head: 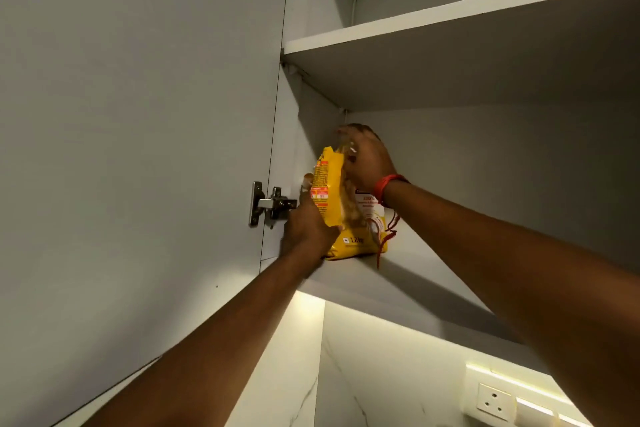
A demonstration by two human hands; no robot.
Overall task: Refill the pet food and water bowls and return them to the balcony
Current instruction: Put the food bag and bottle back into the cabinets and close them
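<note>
wall cabinet (450, 45): door open to the left of both hands | lower shelf (398, 274): under the hands, carries yellow pet food bag (332, 204) upright | left hand (306, 232): clamped on bag's lower left side | right hand (367, 163): gripping bag's top | red wrist thread (389, 185): on right wrist

Both arms are up in the open wall cupboard. The left hand (306, 230) grips the lower left side of a yellow pet food bag (341, 215) standing on the lower shelf (398, 274), while the right hand (365, 159), red thread (389, 184) at the wrist, clasps its top. The door (138, 135) hangs open left, hinge (270, 204) just beside the bag. Down right, a wall socket (493, 400) sits under strip lighting.
</note>
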